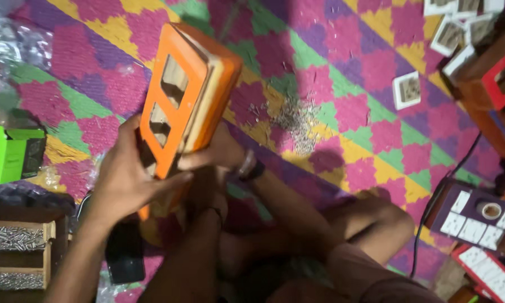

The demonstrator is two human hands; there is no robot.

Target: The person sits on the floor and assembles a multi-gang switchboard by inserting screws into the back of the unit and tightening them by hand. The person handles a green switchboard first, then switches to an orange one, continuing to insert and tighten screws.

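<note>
Left of the orange box (188,92): wooden tray of screws (16,238), green carton (11,152). Box itself tilted above patterned mat (342,112), gripped by left hand (126,179) at lower front frame, right hand (216,151) clasping its underside. Right of box: loose screws (297,120), 1 white socket plate (407,90). Risk: slip from tilted hold, likely dropping box onto screws.

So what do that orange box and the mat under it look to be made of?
Orange box: seemingly wood, since pale bare edges show between smooth, painted-looking orange faces, though those could be laminate. Both hands, left and right, grip it. Mat: looks woven, probably plastic or straw, with a fine ribbed weave in bright colours.
</note>
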